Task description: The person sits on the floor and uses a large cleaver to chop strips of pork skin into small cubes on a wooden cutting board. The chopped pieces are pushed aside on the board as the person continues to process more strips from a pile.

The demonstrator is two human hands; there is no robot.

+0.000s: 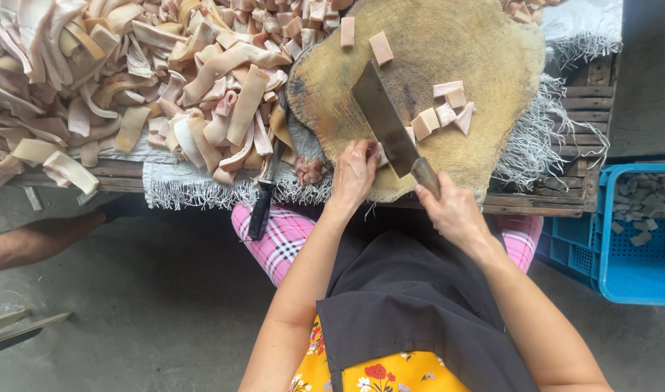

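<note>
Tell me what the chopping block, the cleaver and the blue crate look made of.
Chopping block: apparently wood, a thick round slab, its yellow-brown face rough and scored.
Cleaver: blade looks like dull grey metal; the handle, gripped in the right hand, seems dark wood, though mostly covered.
Blue crate: likely moulded plastic, with perforated walls and a uniform colour.

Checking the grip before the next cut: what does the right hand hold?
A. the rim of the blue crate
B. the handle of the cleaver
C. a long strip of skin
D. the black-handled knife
B: the right hand is closed round the handle of the cleaver, whose blade lies across the chopping block; the left hand rests on the block beside the blade.
</note>
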